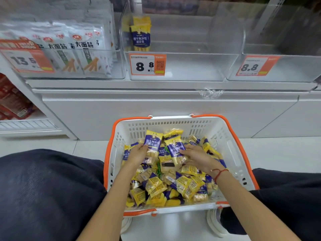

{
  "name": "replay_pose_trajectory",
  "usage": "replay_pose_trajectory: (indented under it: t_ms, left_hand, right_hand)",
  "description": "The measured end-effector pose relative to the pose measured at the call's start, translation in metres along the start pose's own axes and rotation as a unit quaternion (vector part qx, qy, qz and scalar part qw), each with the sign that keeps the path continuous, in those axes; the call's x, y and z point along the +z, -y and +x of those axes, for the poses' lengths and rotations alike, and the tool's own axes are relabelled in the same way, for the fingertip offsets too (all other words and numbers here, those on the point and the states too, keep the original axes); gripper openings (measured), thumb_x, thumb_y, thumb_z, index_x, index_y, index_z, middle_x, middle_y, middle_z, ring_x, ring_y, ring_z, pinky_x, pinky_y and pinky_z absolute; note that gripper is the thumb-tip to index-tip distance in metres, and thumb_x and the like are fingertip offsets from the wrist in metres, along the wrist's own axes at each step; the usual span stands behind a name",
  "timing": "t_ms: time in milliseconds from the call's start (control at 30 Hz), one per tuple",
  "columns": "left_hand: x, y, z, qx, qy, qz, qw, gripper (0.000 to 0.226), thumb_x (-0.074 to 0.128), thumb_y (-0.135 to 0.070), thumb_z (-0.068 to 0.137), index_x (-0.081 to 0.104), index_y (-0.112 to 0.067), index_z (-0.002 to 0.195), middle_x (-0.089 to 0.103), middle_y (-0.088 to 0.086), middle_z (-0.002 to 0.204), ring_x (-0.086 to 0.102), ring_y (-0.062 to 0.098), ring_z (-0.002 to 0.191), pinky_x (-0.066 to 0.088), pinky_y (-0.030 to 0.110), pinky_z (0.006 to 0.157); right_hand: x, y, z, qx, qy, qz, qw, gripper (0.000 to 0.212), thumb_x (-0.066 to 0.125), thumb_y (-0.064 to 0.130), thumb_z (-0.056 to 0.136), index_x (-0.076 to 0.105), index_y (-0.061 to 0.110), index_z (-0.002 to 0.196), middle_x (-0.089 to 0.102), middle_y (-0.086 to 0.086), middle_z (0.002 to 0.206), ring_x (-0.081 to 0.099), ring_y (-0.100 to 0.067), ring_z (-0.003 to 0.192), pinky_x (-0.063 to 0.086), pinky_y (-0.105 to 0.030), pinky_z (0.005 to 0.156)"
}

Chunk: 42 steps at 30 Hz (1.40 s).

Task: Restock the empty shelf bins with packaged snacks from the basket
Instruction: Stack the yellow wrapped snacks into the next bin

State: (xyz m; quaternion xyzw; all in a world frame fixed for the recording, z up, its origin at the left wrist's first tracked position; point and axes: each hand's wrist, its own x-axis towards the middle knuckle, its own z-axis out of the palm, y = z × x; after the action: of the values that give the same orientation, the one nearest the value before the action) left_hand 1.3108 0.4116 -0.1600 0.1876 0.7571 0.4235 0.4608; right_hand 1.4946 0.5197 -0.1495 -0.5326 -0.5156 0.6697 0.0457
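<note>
A white basket with orange handles (231,145) sits on the floor between my knees, full of yellow and purple snack packs (175,186). My left hand (138,153) holds one upright pack (153,140) at the pile's far left. My right hand (195,156) grips a second pack (175,147) beside it. Above, the middle clear shelf bin (191,66) holds a few matching packs (140,34) standing at its left end. The clear bin at the right (281,70) looks empty.
The left bin holds white snack bags (81,49). Orange price tags (147,65) hang on the bin fronts. A white shelf ledge (156,85) and cabinet front separate the bins from the basket. Red packs (12,100) fill a lower shelf at far left.
</note>
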Motion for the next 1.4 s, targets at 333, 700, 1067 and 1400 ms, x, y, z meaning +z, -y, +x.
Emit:
replay_pose_trajectory:
  t_ms: [333,700,1067,1400]
  left_hand:
    - [0.004,-0.011,-0.007,-0.022,0.085,-0.086,0.992,0.035,0.047,-0.029,0.1,0.051,-0.011,0.13,0.059,0.002,0.123,0.057,0.019,0.113,0.044,0.032,0.101]
    - [0.01,-0.017,-0.011,-0.026,0.106,-0.123,0.986,0.029,0.038,-0.026,0.102,0.049,-0.015,0.126,0.064,0.006,0.117,0.064,0.019,0.093,0.049,0.032,0.087]
    - [0.022,-0.005,0.001,-0.028,0.097,-0.035,0.994,0.045,0.041,-0.035,0.101,0.034,-0.02,0.143,0.049,0.002,0.139,0.052,0.023,0.122,0.044,0.04,0.101]
    - [0.007,-0.007,0.008,-0.06,0.031,-0.269,0.961,0.023,0.037,-0.029,0.1,0.056,-0.016,0.101,0.066,0.009,0.1,0.061,0.02,0.09,0.049,0.037,0.084]
  right_hand:
    - [0.01,0.019,-0.009,-0.032,0.027,0.182,0.982,0.054,0.061,0.007,0.09,0.04,0.009,0.14,0.054,-0.007,0.134,0.05,-0.022,0.124,0.052,-0.031,0.087]
    - [0.028,0.013,-0.009,-0.138,-0.066,0.049,0.987,0.031,0.069,0.016,0.086,0.058,0.02,0.116,0.062,0.005,0.096,0.061,-0.013,0.095,0.056,-0.028,0.079]
    - [0.034,0.024,0.005,-0.254,-0.091,-0.254,0.929,0.029,0.072,0.034,0.082,0.063,0.017,0.104,0.066,0.005,0.098,0.062,-0.009,0.088,0.051,-0.025,0.075]
    - [0.031,-0.012,0.001,-0.113,0.213,-0.627,0.741,0.052,0.067,0.009,0.083,0.053,0.022,0.131,0.043,-0.006,0.134,0.046,-0.025,0.118,0.046,-0.035,0.089]
